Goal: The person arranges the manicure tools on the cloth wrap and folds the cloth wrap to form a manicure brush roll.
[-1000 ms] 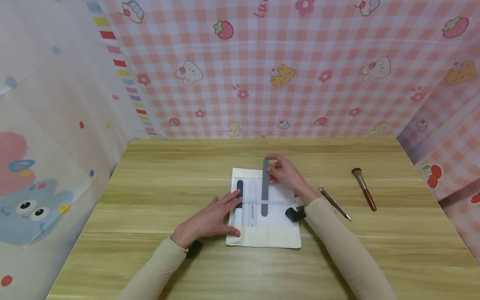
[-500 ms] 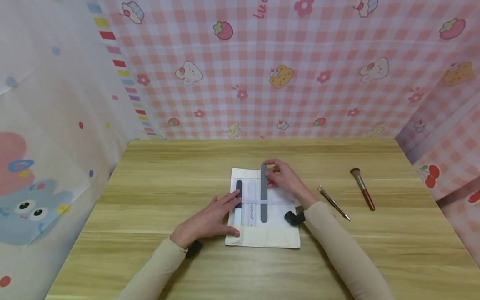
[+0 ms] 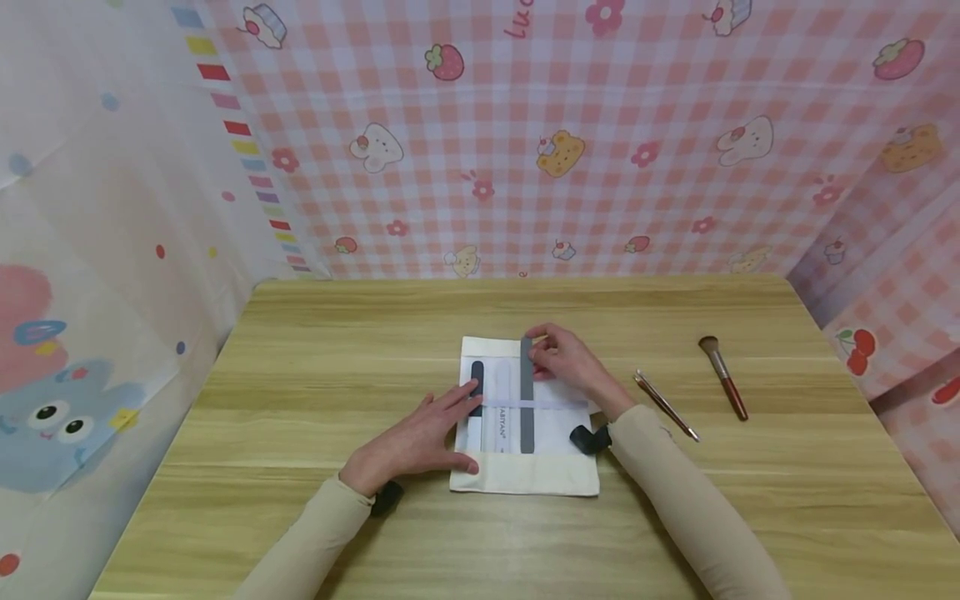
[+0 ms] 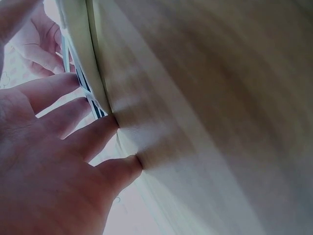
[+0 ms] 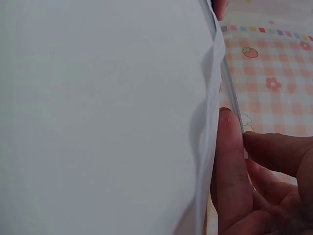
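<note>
A cream cloth pouch [image 3: 525, 477] lies unfolded on the table. My right hand [image 3: 564, 360] pinches the upper part of a grey nail file [image 3: 527, 375], whose thin edge [image 5: 235, 100] shows between thumb and fingers in the right wrist view. The file runs beneath a pale strap [image 3: 558, 405], and its lower end meets the pouch's bottom flap. My left hand [image 3: 408, 442] rests with spread fingers on the pouch's left side, touching a dark strip [image 3: 477, 377]. Beside that strip is a translucent piece with printed letters [image 3: 503, 423]. In the left wrist view the left fingers [image 4: 93, 137] press the pouch edge.
Right of the pouch lie a slim metallic tool [image 3: 666, 406], its kind unclear, and a makeup brush [image 3: 723, 377] with a reddish handle. The wooden table [image 3: 337, 333] ends at a pink checked cloth [image 3: 487, 150] behind.
My right hand has slid the grey nail file down toward me beneath the strap, until its rounded lower end is hidden at the bottom flap. My left hand stays in place.
</note>
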Motion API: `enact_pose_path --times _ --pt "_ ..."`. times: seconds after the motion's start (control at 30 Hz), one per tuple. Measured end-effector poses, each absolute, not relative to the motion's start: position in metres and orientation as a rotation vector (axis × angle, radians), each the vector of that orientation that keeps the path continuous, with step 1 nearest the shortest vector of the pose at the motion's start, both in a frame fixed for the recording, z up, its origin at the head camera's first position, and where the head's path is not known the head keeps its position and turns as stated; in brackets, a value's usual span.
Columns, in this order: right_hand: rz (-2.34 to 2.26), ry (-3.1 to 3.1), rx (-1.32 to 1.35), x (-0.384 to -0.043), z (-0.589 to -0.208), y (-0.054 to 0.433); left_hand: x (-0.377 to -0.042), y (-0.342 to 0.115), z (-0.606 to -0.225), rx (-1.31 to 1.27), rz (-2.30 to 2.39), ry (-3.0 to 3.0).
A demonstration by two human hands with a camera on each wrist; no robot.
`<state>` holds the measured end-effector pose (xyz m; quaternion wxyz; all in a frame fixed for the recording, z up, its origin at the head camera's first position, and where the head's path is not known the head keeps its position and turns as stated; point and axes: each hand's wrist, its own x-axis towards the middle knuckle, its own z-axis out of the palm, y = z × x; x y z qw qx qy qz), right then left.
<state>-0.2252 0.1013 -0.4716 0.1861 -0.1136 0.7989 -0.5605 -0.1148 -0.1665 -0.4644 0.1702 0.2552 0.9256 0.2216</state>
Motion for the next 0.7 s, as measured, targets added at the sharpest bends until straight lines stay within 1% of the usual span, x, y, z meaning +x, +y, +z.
enact_pose_path --times 0.7 --pt "-1.5 2.24 -0.281 -0.224 -0.4741 0.1027 -0.1151 -0.1671 -0.4649 0.735 0.662 2.621"
